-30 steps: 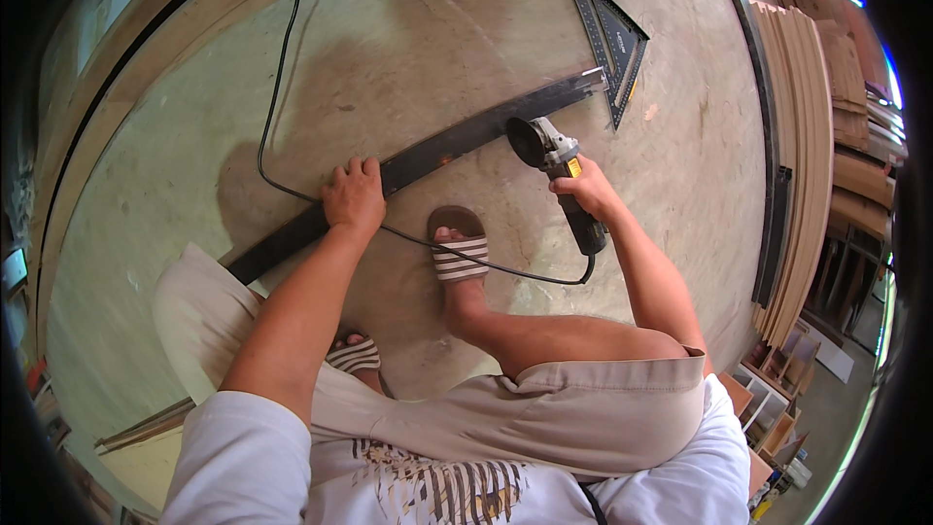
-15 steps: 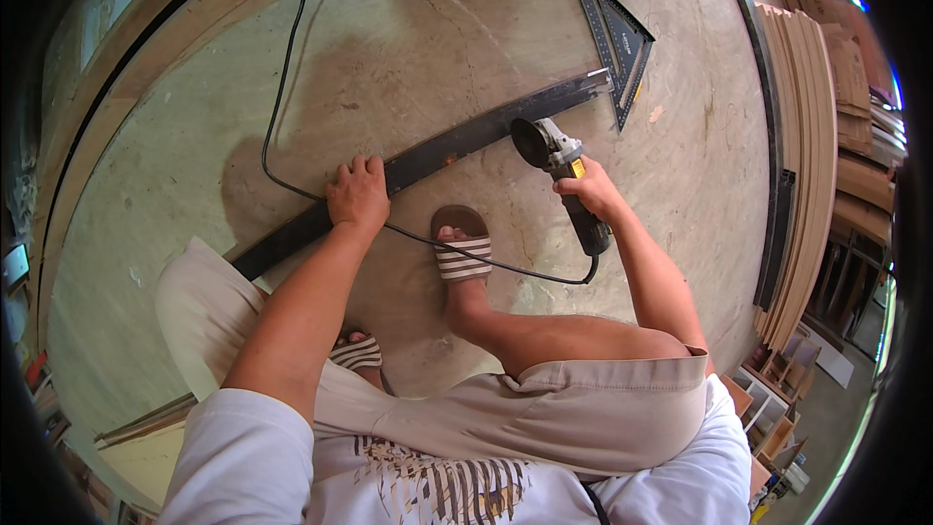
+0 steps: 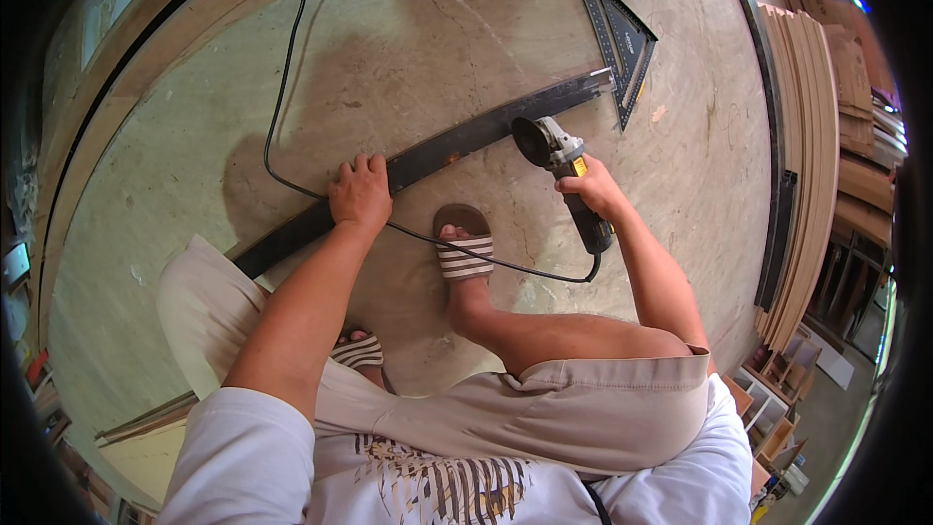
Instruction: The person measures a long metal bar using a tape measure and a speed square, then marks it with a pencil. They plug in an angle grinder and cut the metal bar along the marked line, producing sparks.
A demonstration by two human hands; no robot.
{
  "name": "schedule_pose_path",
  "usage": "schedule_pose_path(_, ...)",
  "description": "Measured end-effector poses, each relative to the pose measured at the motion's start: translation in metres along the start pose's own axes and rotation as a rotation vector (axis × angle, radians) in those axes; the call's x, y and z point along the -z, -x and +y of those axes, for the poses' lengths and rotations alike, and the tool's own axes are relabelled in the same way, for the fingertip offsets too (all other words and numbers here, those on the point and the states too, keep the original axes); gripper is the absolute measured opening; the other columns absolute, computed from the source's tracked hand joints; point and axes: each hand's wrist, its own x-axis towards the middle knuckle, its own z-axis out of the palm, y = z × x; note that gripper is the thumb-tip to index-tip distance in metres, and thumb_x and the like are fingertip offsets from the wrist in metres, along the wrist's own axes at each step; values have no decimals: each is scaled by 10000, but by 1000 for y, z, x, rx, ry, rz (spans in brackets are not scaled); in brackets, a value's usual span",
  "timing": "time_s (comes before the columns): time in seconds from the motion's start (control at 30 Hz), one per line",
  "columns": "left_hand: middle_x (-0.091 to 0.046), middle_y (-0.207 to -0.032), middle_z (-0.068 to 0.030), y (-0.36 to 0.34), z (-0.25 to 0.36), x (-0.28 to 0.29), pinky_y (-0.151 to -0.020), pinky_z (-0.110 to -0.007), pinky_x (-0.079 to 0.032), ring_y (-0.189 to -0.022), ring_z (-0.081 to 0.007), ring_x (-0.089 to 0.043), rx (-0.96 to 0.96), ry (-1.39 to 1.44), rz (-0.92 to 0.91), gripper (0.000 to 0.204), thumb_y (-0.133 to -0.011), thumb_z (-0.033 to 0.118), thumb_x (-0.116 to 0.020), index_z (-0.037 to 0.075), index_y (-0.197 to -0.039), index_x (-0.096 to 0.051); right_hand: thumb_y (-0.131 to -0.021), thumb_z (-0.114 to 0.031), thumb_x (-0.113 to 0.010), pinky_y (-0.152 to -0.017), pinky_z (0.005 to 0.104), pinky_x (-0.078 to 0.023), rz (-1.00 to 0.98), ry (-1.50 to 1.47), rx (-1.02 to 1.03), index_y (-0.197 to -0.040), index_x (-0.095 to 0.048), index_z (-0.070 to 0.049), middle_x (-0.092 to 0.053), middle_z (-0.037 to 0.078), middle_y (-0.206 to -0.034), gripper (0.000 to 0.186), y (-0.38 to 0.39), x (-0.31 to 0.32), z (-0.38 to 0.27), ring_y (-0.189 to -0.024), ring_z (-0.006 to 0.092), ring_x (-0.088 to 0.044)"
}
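Note:
My left hand [image 3: 360, 192] is closed on a long dark metal bar [image 3: 486, 122], lying diagonally on the concrete floor. My right hand [image 3: 595, 187] grips an angle grinder [image 3: 588, 221] by its body; its disc is just below the bar's right part, with no sparks visible. The bar's right end has a pale, shiny tip beside a black triangular square [image 3: 632, 53] on the floor. The grinder's black cord [image 3: 486, 259] runs across my sandalled foot toward my left hand, passes around the bar and continues up the floor.
Long wooden beams [image 3: 165, 19] curve along the left rim. Stacked boards [image 3: 802, 175] and a dark strip [image 3: 777, 233] lie along the right side, with wooden boxes [image 3: 782, 408] lower right. My feet [image 3: 465, 253] in striped sandals are on the floor below the bar.
The bar, square, grinder and both hands sit slightly farther right in the picture. My grip on bar and grinder looks the same.

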Motion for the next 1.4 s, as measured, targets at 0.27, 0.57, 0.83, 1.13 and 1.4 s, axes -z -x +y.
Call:
schedule_pose_path(0.27, -548, -1188, -59, 1, -2, -1, -881, -491, -512, -1145, -276, -558, 4, -11, 21, 324, -875, 196, -662, 143, -1164, -525, -680, -242, -750, -750, 333, -497, 2, -9, 13, -1036, -603, -2, -655, 93, -871, 454, 1, 0, -4, -782, 199, -611)
schedule_pose_path(0.57, -546, -1185, -57, 0, -1, -1, -877, -490, -514, -1143, -273, -557, 1, -3, -1, 376, -847, 221, -711, 147, -1162, -520, -675, -247, -754, -745, 335, -494, -4, 4, 10, -1028, -600, 2, -651, 97, -855, 459, 0, 1, -3, -780, 200, -608)
schedule_pose_path(0.83, -548, -1176, -60, 2, -1, -1, -871, -489, -516, -1138, -276, -559, -9, -5, 19, 372, -844, 216, -710, 142, -1152, -516, -670, -250, -761, -748, 334, -497, -8, -11, 15, -1019, -603, 4, -654, 99, -855, 461, -3, 0, 4, -785, 202, -612)
schedule_pose_path(1.13, -549, -1173, -62, 2, -2, -1, -878, -496, -513, -1135, -279, -560, -7, -1, 15, 359, -851, 207, -701, 142, -1155, -521, -683, -228, -754, -774, 331, -497, -14, -22, 23, -1047, -608, 0, -662, 90, -885, 454, 1, -1, -2, -803, 198, -616)
schedule_pose_path(1.4, -556, -1166, -61, 2, -2, -3, -879, -500, -512, -1134, -279, -563, -8, 4, 27, 340, -855, 207, -692, 143, -1147, -529, -687, -223, -752, -778, 325, -493, -24, -47, -9, -1067, -613, -2, -660, 86, -894, 462, 1, 0, -2, -813, 192, -611)
